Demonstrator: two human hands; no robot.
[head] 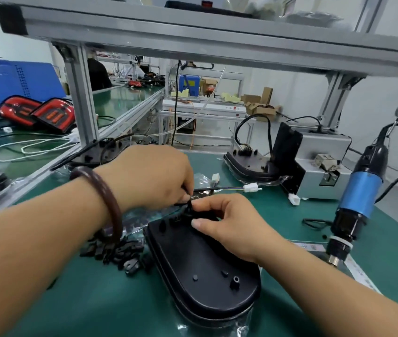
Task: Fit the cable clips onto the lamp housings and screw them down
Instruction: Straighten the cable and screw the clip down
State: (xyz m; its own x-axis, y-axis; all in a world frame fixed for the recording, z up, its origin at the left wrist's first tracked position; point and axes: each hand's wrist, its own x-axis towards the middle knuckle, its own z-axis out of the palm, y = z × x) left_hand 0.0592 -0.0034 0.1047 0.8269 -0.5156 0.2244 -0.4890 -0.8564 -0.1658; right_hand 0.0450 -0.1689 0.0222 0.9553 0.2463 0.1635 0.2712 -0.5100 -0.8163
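Observation:
A black lamp housing (200, 261) lies back-up on the green mat in front of me. At its far end a small black cable clip (189, 207) sits where the black cable (205, 189) leaves the housing. My left hand (154, 176) pinches the cable right beside the clip. The thumb and fingers of my right hand (227, 222) pinch the clip from the right, and that hand rests on the housing. A pile of loose black clips (120, 254) lies left of the housing, partly under my left wrist.
A blue and black electric screwdriver (356, 203) hangs at the right. A grey screw feeder (319, 166) stands behind it, with another black housing (249, 164) beside it. White connectors (251, 187) trail from the cable. Two red tail lamps (40, 113) lie far left, beyond an aluminium frame post (81, 103).

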